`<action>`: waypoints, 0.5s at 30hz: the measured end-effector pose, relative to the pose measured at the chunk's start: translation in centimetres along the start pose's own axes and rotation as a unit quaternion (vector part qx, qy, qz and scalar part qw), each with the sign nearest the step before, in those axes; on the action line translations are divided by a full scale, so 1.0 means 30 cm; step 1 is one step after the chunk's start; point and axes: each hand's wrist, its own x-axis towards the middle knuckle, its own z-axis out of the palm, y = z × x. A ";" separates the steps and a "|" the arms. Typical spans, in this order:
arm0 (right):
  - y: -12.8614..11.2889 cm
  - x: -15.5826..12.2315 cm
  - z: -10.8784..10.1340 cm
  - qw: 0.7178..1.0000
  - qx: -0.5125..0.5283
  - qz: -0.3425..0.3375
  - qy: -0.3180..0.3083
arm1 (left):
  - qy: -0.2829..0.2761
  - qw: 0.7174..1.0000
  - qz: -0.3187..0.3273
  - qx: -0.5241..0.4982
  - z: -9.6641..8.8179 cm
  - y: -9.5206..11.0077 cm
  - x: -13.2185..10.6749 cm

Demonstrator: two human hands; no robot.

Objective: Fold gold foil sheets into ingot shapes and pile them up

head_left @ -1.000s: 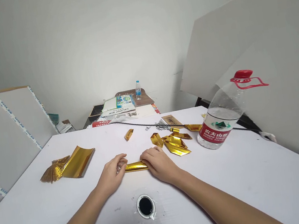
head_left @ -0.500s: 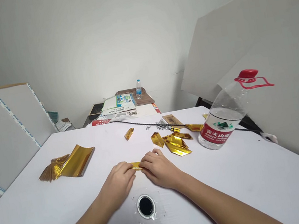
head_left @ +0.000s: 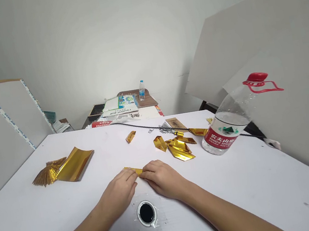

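Narrow folded strip of shiny gold foil (head_left: 138, 171) lay flat just beyond the round black disc with a white rim (head_left: 147, 213), between both hands. Left hand (head_left: 120, 188), beyond and left of the disc, gripped the strip's left part, fingers bent over it; a far corner poked out past them. Right hand (head_left: 162, 177), beyond and right of the disc, pinched the right part, that end covered by the fingers. Short gold stretch bare between the fingertips; thumb contact under the left hand unclear. Well left of the disc and farther out: curved stack of gold foil sheets (head_left: 76, 165), touching a crinkled, fanned gold bundle (head_left: 46, 175). Beyond and right of the disc: loose folded gold foil pieces (head_left: 180, 151), then a large clear plastic bottle with red cap (head_left: 219, 139).
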 end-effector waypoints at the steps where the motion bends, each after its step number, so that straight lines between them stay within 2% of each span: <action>1: -0.002 0.000 0.000 1.000 -0.003 0.001 -0.001 | -0.001 1.000 0.001 0.007 0.002 0.000 0.000; 8: -0.006 0.003 -0.001 1.000 -0.006 0.004 -0.014 | 0.012 1.000 -0.002 0.001 0.011 -0.004 -0.002; 15: -0.007 0.005 -0.001 1.000 -0.002 0.002 -0.018 | -0.002 0.999 0.003 0.035 0.005 0.003 0.003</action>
